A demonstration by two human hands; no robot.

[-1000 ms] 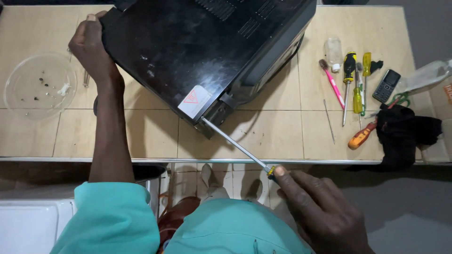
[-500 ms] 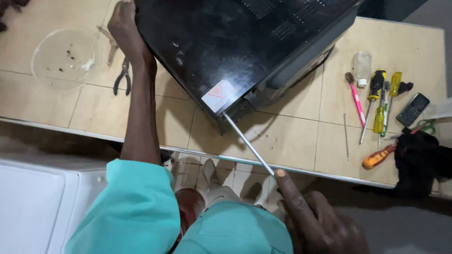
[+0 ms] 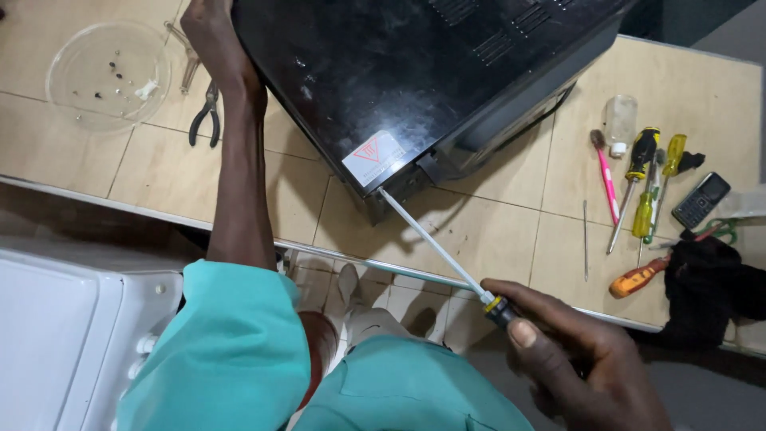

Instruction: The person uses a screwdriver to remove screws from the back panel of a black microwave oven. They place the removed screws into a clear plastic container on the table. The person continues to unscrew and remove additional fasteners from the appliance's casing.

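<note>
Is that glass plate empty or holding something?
Not empty: the glass plate on the tiled table holds several small dark bits and one pale piece.

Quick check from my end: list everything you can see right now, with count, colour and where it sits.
Appliance casing: 1, black, tilted on the tiled counter.
Long screwdriver: 1, steel shaft, tip at the casing's lower corner.
Glass plate: 1, clear, far left, small bits on it.
Pliers: 1, dark handles, beside the plate.
Loose screwdrivers: about 4, yellow, black, orange, right side.
Toothbrush: 1, pink.
Small bottle: 1, clear.
Phone: 1, dark.
Cloth: 1, black, right edge.
Left hand: on the casing's left side.
Right hand: gripping the screwdriver handle.
</note>
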